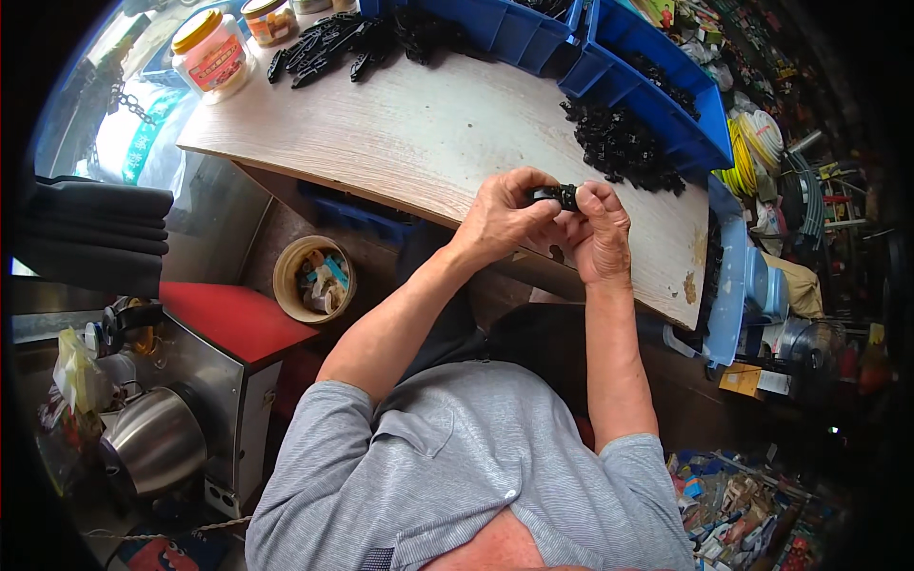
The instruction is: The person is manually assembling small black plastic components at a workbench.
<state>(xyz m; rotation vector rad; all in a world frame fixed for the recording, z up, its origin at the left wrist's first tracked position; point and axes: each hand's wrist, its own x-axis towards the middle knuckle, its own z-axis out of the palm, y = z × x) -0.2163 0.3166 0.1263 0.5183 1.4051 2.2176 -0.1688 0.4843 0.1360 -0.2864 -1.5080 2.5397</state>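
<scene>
Just above the near edge of the pale wooden table (409, 133), my two hands meet around a small black plastic part (562, 197). My left hand (509, 214) closes on its left end with thumb and fingers. My right hand (600, 224) pinches the other end. Most of the part is hidden by the fingers, so its full shape cannot be made out. A heap of small black pieces (624, 147) lies on the table to the right, beyond my right hand. Farther off at the back left is a pile of longer black parts (328, 46).
Blue plastic bins (657, 86) with black pieces line the table's far side. A jar with a yellow lid (209, 57) stands at the back left corner. Below the table on the left are a bucket of scraps (314, 278), a red-topped cabinet (224, 319) and a metal kettle (157, 440).
</scene>
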